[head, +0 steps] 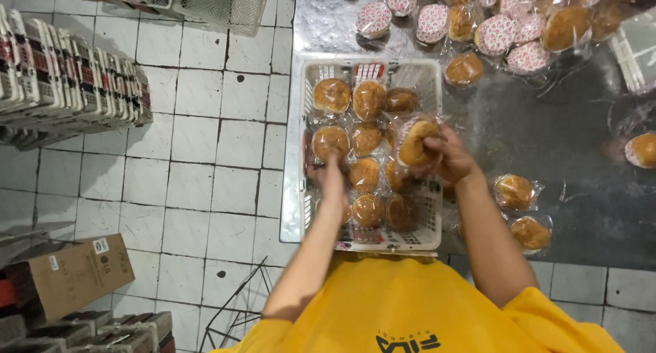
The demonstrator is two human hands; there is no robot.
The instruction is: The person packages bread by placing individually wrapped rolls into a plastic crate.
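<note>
Glossy wrapped bun [415, 142] in right hand [451, 156], white mesh basket [427, 73]

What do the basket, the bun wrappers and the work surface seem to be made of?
Basket: white moulded plastic, going by its lattice walls. Bun wrappers: thin clear film, glossy and crinkled. Work surface: probably sheet metal, dull grey with smeared reflections.

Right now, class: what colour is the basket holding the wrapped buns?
White, seen best in the head view: basket.
</note>
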